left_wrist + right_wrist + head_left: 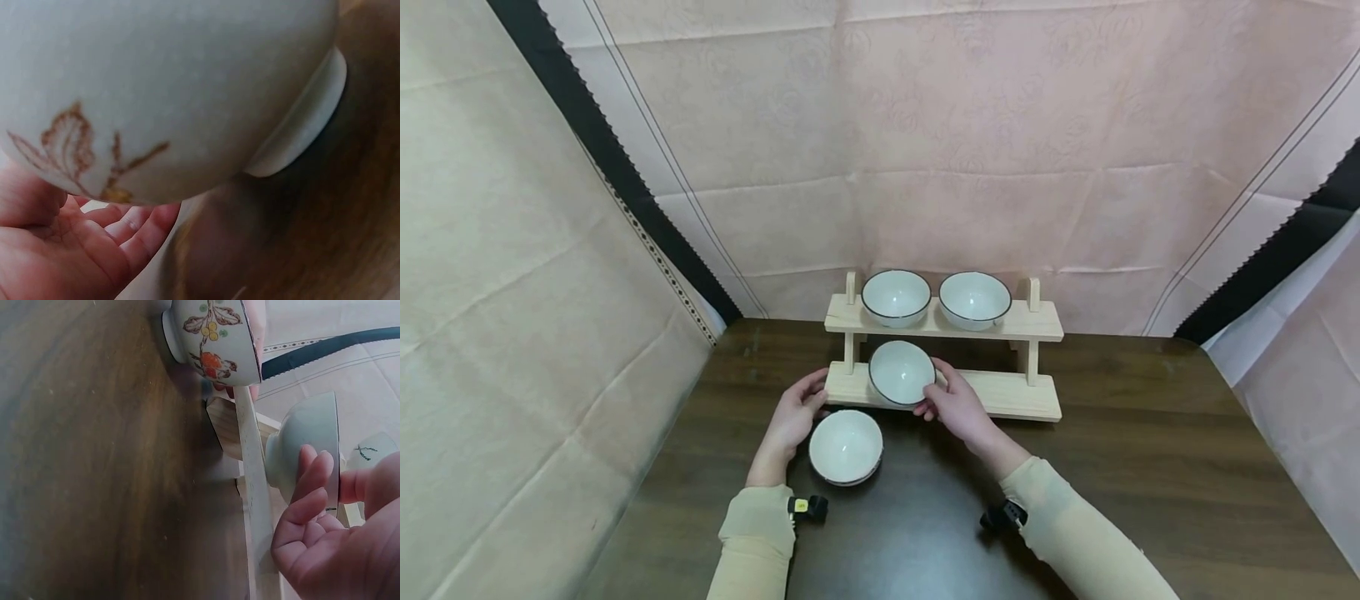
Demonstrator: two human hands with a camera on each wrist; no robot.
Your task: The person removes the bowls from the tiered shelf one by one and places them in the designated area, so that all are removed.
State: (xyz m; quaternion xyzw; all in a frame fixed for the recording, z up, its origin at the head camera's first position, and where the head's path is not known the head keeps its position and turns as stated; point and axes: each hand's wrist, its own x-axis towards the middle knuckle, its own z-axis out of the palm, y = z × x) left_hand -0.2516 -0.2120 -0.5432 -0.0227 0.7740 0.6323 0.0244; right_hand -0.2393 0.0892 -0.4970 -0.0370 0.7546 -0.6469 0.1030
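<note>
Right hand (958, 407) pinching a dark-rimmed bowl (901, 372) on the wooden rack (1011, 397), left hand (793, 421) relaxed. Looks like placing; next probably wants a gentle release.

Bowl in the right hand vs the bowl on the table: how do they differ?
Support: the right hand pinches the held bowl at its rim; the near bowl stands on the table.
Place: the held bowl is at the lower shelf; the near bowl is in front of it.
Decoration: the near bowl shows leaves and orange fruit outside; the held bowl's visible side looks mostly plain.
Shared: both pale, empty, open side up.
</note>
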